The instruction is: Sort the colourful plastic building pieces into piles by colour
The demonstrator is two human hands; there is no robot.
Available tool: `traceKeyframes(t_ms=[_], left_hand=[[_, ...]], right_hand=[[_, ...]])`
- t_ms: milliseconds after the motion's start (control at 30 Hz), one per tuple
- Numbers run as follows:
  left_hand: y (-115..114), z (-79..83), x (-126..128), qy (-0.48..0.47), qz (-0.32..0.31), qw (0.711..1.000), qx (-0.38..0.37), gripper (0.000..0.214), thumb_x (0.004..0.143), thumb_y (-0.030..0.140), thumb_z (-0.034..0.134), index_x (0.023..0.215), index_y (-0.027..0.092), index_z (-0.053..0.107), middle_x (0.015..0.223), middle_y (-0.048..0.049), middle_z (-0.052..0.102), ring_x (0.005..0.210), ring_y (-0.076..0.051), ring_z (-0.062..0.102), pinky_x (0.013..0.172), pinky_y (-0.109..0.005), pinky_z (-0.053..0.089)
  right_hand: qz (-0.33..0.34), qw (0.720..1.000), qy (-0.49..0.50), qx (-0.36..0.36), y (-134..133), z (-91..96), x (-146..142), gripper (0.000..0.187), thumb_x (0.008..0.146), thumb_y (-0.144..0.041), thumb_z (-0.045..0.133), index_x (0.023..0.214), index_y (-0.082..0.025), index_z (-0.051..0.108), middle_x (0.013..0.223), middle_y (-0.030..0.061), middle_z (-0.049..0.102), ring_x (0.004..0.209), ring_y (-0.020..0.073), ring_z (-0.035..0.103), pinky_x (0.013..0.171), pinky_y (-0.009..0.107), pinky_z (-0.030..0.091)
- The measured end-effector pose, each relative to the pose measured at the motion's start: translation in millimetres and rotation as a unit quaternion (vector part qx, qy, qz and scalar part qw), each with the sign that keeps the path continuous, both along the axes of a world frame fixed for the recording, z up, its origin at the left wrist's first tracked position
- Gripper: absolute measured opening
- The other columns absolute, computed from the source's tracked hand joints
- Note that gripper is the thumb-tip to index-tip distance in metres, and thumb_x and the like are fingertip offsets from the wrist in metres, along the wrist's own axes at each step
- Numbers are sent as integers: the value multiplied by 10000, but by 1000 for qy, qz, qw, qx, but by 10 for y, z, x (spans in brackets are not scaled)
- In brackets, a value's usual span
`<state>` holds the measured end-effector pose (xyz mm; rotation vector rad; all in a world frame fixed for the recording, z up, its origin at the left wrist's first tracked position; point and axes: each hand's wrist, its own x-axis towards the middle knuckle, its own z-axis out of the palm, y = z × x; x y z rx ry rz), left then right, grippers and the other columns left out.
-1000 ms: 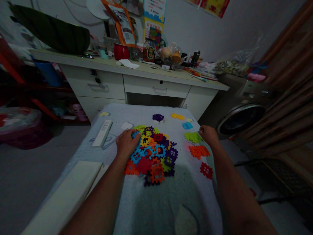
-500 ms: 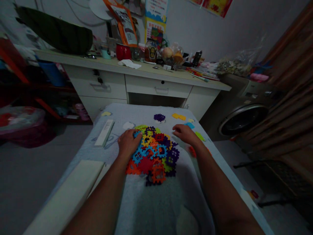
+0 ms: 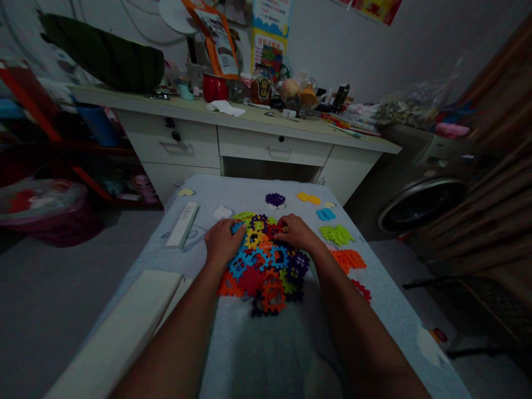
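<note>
A heap of colourful notched plastic building tiles lies in the middle of the cloth-covered table. At its upper left edge, my left hand pinches a blue tile between thumb and fingers. My right hand reaches over the heap's upper right, its fingers curled at a red tile. That tile is partly hidden by the fingertips. Yellow, blue, purple and orange tiles, some with window-like cut-outs, overlap beneath and between both hands.
Sorted by colour along the far and right sides lie purple, yellow, light blue, green, orange and red tiles. White boxes lie left. Beyond stands a cluttered desk; a washing machine is at right.
My right hand has moved left from beside the heap onto its red tile, uncovering sorted tiles at right. My left hand stays at the blue tile. The view has shifted slightly.
</note>
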<state>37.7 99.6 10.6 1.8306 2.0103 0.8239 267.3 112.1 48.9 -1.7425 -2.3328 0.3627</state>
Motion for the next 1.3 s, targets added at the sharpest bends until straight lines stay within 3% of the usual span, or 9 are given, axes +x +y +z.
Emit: traceKeyframes(t_ms=[200, 433, 600, 800, 933, 1167, 1300], left_hand=[[5, -13, -1, 7, 2, 1000, 6, 386, 887, 473, 477, 1106, 220, 669, 1220, -95, 673, 1195, -276, 579, 1035, -408, 389], [2, 16, 0, 7, -1, 1000, -8, 412, 882, 478, 476, 1126, 211, 672, 1235, -101, 668, 1203, -279, 575, 1034, -412, 387], [22, -3, -8, 14, -1, 1000, -8, 441, 881, 477, 469, 1152, 194, 672, 1235, -118, 665, 1191, -293, 577, 1014, -423, 403], [23, 1, -5, 18, 0, 1000, -7, 462, 877, 502, 466, 1152, 201, 682, 1236, -124, 667, 1172, -313, 585, 1001, -439, 417], [19, 22, 4, 19, 1, 1000, -17, 482, 875, 499, 457, 1173, 190, 676, 1261, -141, 654, 1198, -328, 573, 1011, -451, 409], [35, -5, -2, 11, 6, 1000, -14, 485, 862, 525, 466, 1155, 208, 687, 1276, -133, 652, 1207, -333, 563, 1020, -466, 403], [34, -7, -7, 16, 4, 1000, -14, 486, 860, 522, 461, 1145, 204, 694, 1269, -134, 656, 1206, -327, 567, 1012, -450, 408]], right_hand=[[-36, 993, 109, -18, -16, 103, 43, 36, 798, -157, 638, 830, -173, 638, 769, 1, 628, 719, 131, 536, 667, 239, 372], [-57, 974, 220, -9, -138, 240, 305, 17, 756, -160, 612, 766, -174, 610, 690, -25, 604, 665, 118, 538, 652, 234, 396], [-88, 960, 266, -1, -469, 340, 747, 94, 764, -241, 601, 836, -181, 609, 689, -26, 591, 631, 123, 537, 620, 241, 407], [-188, 964, 183, 50, -1102, 359, 1399, 137, 766, -297, 584, 837, -191, 636, 741, 16, 632, 663, 151, 551, 619, 261, 405], [-249, 958, 121, 77, -1517, 291, 1670, 115, 768, -289, 570, 811, -196, 622, 771, 33, 641, 675, 165, 565, 637, 278, 414], [-302, 943, -11, 137, -1932, 11, 1754, 33, 769, -217, 527, 764, -204, 557, 823, 60, 602, 730, 182, 555, 698, 301, 417], [-264, 961, -19, 83, -2026, -85, 1686, 37, 766, -236, 557, 744, -207, 551, 816, 58, 594, 749, 189, 556, 716, 304, 431]])
